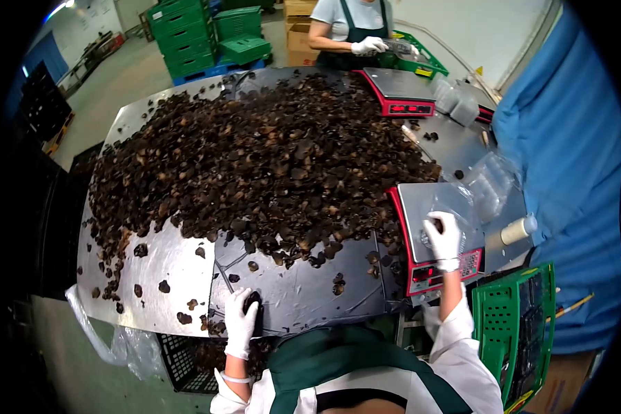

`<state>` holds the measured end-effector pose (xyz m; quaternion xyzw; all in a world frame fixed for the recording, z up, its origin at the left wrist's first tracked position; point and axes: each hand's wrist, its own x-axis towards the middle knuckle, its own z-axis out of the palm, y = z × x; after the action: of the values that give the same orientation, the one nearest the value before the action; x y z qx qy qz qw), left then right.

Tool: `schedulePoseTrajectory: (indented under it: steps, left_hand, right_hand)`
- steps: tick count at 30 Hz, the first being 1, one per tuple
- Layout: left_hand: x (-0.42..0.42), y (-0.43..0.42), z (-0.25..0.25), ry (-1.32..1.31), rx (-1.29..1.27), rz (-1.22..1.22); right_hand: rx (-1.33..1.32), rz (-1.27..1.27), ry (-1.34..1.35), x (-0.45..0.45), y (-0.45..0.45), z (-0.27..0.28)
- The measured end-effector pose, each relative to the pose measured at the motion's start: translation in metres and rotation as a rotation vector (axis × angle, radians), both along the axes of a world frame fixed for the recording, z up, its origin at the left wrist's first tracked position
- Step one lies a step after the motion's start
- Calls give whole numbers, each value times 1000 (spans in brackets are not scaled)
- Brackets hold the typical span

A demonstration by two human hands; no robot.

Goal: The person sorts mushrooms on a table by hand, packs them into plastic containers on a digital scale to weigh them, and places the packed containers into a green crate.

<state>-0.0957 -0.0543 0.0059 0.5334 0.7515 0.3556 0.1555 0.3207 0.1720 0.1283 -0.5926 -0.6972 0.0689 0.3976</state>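
A broad heap of dark brown dried wood ear mushrooms [276,159] covers much of the metal table. At the table's front edge is my left hand [240,323], in a white glove, its fingers curled around a dark mushroom piece [257,303]. On the right, my gloved right hand [446,240] is over the steel pan of a red digital scale [414,207]. Its fingers are bent together, with something dark showing between thumb and fingers. Beneath that hand a clear plastic box [462,207] sits on the pan, partly hidden.
Clear boxes [493,183] and a pale bottle [519,230] are right of the scale. A green crate [497,324] with dark packs stands at lower right. Across the table, a gloved person [355,31] holds a pack near a second scale [400,90]. A black crate [179,362] is below.
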Motion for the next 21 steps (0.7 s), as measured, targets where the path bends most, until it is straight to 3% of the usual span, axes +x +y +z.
schedulePoseTrajectory:
  steps: [2, 4, 6, 7, 10, 12, 15, 17, 18, 21]
  left_hand:
    - [9, 3, -3, 83, -34, -3]
    - [14, 7, -8, 231, -51, 7]
    - [15, 11, -17, 188, 40, 62]
    - [16, 13, -16, 103, 41, 70]
    - [27, 26, -8, 3, 87, 72]
    - [40, 38, -14, -77, 121, -21]
    - [66, 51, -8, -559, -34, -195]
    - [73, 54, -3, -618, -65, -245]
    - [73, 54, -3, -604, -85, -253]
    - [55, 48, 1, -563, -73, -122]
  right_hand:
    - [-120, -59, -73, 39, 14, -14]
    - [-137, 44, -221, 59, 19, -17]
    - [75, -123, -405, 51, 14, -12]
    - [110, -126, -354, 40, 12, -4]
    - [-29, 140, -60, -31, 15, 4]
    - [-147, 433, -42, -104, 7, 5]
    - [-335, 840, 72, -197, -1, -39]
    - [-384, 984, -1, -248, 6, -85]
    - [-145, 992, -130, -269, 8, -108]
    - [-74, 1007, -584, -300, -7, -127]
